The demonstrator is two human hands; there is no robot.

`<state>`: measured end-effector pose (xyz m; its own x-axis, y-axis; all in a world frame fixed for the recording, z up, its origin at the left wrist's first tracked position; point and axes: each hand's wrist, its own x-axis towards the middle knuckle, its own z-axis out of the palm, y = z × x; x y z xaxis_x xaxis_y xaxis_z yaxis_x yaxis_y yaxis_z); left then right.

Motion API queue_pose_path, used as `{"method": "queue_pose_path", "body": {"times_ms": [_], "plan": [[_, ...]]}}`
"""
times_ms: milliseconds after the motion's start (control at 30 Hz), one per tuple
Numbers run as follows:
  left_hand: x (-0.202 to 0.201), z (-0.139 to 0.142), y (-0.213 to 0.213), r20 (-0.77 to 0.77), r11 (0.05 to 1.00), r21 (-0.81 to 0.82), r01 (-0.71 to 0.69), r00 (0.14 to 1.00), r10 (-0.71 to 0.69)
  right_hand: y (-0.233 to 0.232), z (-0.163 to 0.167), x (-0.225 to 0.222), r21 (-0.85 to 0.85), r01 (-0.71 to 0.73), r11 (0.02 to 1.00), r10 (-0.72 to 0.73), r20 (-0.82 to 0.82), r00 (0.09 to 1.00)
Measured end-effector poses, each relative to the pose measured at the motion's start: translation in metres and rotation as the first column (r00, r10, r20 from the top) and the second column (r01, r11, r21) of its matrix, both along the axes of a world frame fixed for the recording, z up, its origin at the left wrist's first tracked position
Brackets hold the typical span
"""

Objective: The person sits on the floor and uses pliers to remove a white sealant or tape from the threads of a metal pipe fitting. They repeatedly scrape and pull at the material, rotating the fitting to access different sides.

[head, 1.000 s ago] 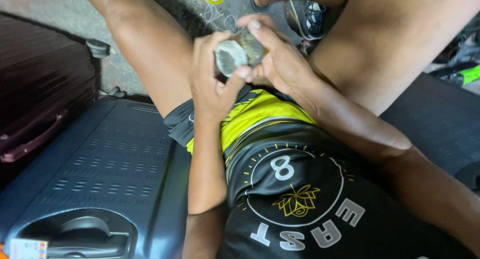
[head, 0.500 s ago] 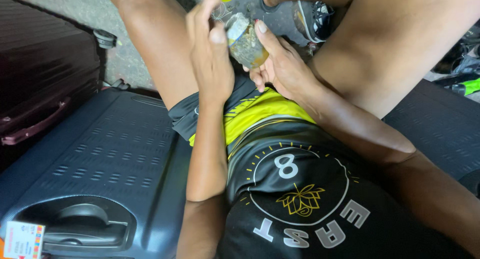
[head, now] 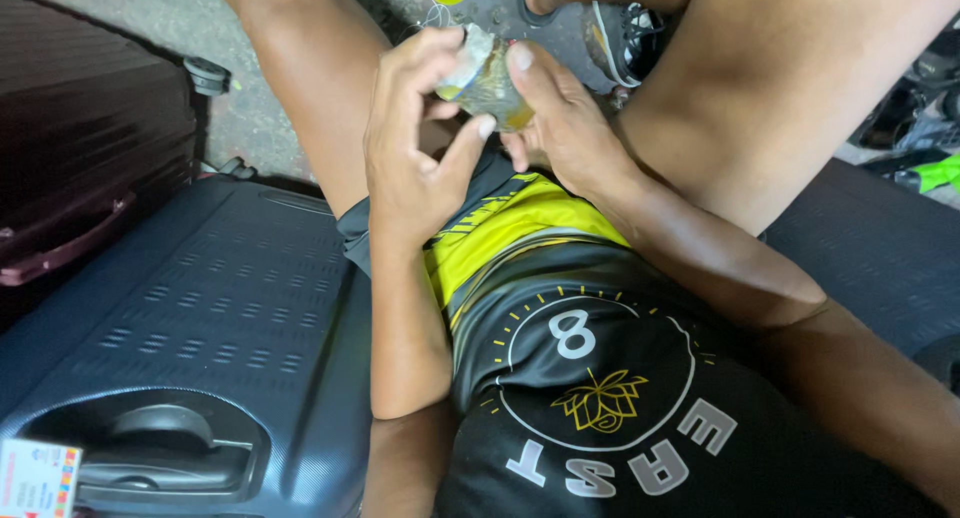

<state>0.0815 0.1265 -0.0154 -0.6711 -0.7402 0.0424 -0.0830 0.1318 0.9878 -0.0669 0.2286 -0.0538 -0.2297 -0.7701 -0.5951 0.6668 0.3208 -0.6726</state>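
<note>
Glass-looking small jar (head: 487,83) gripped between left hand (head: 415,153) and right hand (head: 560,128) above lap, left fingers (head: 440,53) wrapped on silvery top, mid-twist probably, next needing firmer hold, dark suitcase (head: 200,318) left of hands.

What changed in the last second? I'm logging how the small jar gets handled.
The small jar was turned: its pale lid faced the camera, and now it lies tilted between both hands, higher in view. The left hand shifted its fingers onto the lid end; the right hand kept cradling it. The dark suitcase stayed put.
</note>
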Motion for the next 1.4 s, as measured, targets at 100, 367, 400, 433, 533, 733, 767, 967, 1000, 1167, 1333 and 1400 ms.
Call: {"method": "queue_pose_path", "body": {"times_ms": [100, 367, 400, 433, 533, 733, 767, 967, 1000, 1167, 1333, 1400], "plan": [[0.007, 0.005, -0.011, 0.014, 0.998, -0.06, 0.009, 1.0, -0.008, 0.0, 0.01, -0.002, -0.05, -0.048, 0.998, 0.052, 0.072, 0.996], [0.003, -0.009, -0.018, 0.054, 0.989, -0.098, 0.106, 0.993, -0.102, -0.001, 0.019, 0.005, 0.026, -0.165, 0.986, 0.163, 0.06, 0.985], [0.0, -0.011, -0.016, 0.016, 0.995, -0.07, 0.066, 0.998, -0.065, 0.0, 0.019, 0.007, 0.014, -0.183, 0.983, 0.183, 0.012, 0.983], [-0.003, -0.014, -0.013, -0.029, 1.0, -0.017, 0.019, 0.999, -0.02, 0.0, 0.018, 0.008, -0.001, -0.206, 0.978, 0.206, -0.039, 0.978], [-0.007, -0.02, -0.007, -0.146, 0.987, 0.141, -0.082, 0.984, 0.103, 0.002, 0.016, 0.011, -0.028, -0.22, 0.975, 0.207, -0.238, 0.949], [-0.004, -0.023, -0.01, -0.186, 0.985, 0.169, 0.019, 0.982, 0.013, 0.002, 0.015, 0.009, -0.037, -0.151, 0.988, 0.146, -0.11, 0.983], [-0.004, -0.024, -0.01, -0.204, 0.979, 0.196, 0.047, 0.979, -0.006, 0.001, 0.015, 0.009, -0.025, -0.149, 0.988, 0.146, -0.106, 0.984], [-0.004, -0.027, -0.013, -0.188, 0.925, 0.329, 0.189, 0.973, -0.132, -0.003, 0.022, 0.006, 0.05, -0.2, 0.979, 0.201, -0.019, 0.979], [-0.004, -0.027, -0.014, -0.158, 0.923, 0.318, 0.216, 0.972, -0.173, -0.004, 0.023, 0.006, 0.124, -0.178, 0.976, 0.181, -0.008, 0.984], [-0.004, -0.036, -0.014, -0.205, 0.909, 0.312, 0.278, 0.954, -0.221, -0.006, 0.02, 0.006, 0.248, -0.153, 0.956, 0.164, -0.022, 0.986], [-0.015, -0.056, -0.005, -0.518, 0.768, 0.581, 0.27, 0.85, 0.093, -0.002, 0.012, 0.006, 0.025, -0.048, 0.999, 0.043, 0.18, 0.983], [-0.017, -0.062, 0.0, -0.531, 0.818, 0.535, 0.211, 0.837, 0.132, -0.003, 0.007, 0.005, -0.051, -0.037, 0.998, 0.046, 0.19, 0.981]]}}
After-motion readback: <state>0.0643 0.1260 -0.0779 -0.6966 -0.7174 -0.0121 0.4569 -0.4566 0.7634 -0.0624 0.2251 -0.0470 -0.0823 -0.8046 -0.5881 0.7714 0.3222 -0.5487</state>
